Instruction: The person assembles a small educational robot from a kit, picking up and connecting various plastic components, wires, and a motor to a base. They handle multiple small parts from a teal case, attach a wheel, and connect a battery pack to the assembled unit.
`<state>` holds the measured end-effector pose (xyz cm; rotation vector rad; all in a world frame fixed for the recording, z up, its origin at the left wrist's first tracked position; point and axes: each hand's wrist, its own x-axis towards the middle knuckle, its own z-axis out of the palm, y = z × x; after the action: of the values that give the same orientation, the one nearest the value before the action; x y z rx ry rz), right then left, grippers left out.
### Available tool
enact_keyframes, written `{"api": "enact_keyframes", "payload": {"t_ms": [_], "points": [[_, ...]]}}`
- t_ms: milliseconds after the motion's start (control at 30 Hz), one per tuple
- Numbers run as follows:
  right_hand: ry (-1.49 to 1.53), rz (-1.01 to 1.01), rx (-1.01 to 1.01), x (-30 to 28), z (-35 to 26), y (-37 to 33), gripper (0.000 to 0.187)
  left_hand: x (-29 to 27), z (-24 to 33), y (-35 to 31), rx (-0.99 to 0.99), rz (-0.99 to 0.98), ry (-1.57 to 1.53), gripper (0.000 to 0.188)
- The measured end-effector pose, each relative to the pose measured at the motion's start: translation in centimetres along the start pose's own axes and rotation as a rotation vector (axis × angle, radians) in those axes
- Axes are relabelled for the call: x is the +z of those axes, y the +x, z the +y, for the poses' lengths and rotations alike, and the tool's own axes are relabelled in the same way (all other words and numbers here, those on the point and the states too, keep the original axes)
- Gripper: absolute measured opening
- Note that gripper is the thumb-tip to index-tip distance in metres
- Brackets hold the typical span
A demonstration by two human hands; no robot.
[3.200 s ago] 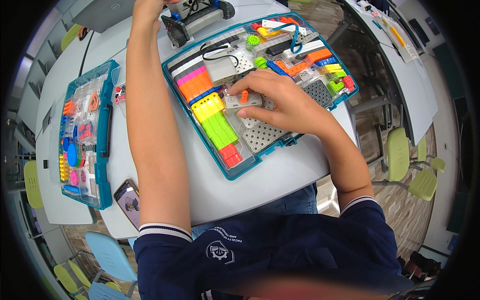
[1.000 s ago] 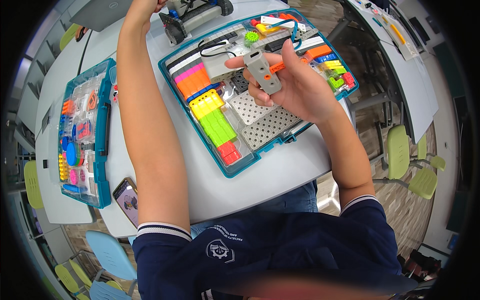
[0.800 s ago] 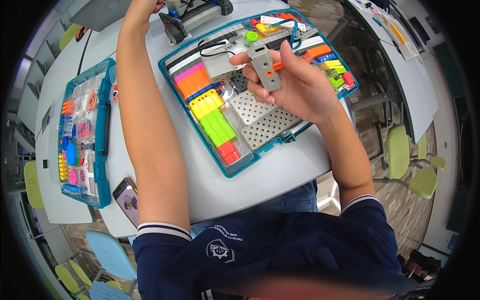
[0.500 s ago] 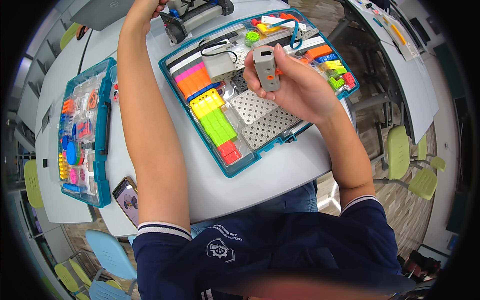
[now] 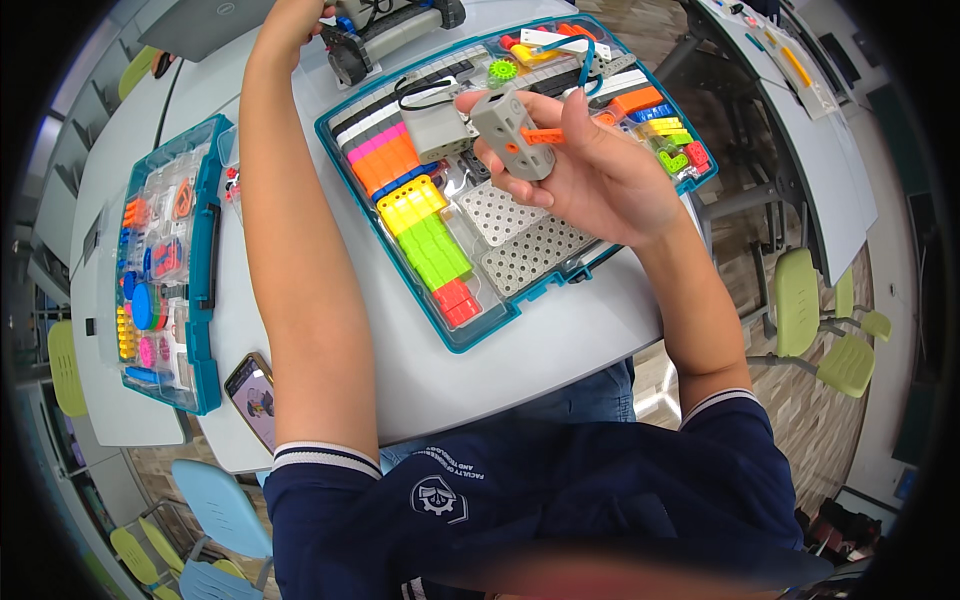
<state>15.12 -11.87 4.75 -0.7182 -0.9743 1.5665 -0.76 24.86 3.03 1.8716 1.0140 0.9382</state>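
White table (image 5: pixel 430 390) and teal parts case (image 5: pixel 458 347), with my right hand (image 5: pixel 590 165) holding a grey block (image 5: pixel 513 137) above the case.
A wheeled model (image 5: pixel 410 32) stands beyond the case; my left hand (image 5: pixel 295 22), partly cut off at the upper edge, is just beside it, grip not determinable. My right hand is half-curled, thumb raised clear, fingers supporting the block from behind. The block sits tilted, left of the palm, well apart from my left hand. An orange piece (image 5: pixel 543 136) projects from it toward the thumb.
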Motion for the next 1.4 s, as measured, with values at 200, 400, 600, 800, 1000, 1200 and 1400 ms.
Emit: {"api": "enact_keyframes", "payload": {"t_ms": [200,400,600,800,1000,1200,1400], "points": [[-0.058,-0.042,-0.038,-0.6,0.3,0.0,0.075,-0.1,0.0,-0.1,-0.024,-0.004,-0.021,0.064],[-0.056,-0.027,-0.009,-0.8,0.4,-0.1,0.074,-0.1,0.4,-0.3,-0.042,-0.009,0.010,0.068],[0.005,-0.070,-0.004,-1.2,0.3,0.2,0.069,-0.2,0.9,-0.7,-0.034,0.013,0.087,0.075],[0.044,-0.044,0.010,-1.2,0.3,0.2,0.058,-0.3,1.2,-0.7,-0.068,0.004,0.098,0.077],[0.105,0.008,0.046,-0.7,-0.1,0.2,0.042,-0.1,2.1,-1.2,-0.090,-0.033,0.180,0.077],[-0.056,0.016,0.008,0.1,-0.1,0.0,0.058,-0.2,2.6,-2.2,-0.033,-0.094,0.192,0.072],[-0.070,-0.045,0.003,-0.6,-0.3,0.3,0.055,0.1,2.0,-1.6,-0.063,-0.040,0.187,0.066]]}}
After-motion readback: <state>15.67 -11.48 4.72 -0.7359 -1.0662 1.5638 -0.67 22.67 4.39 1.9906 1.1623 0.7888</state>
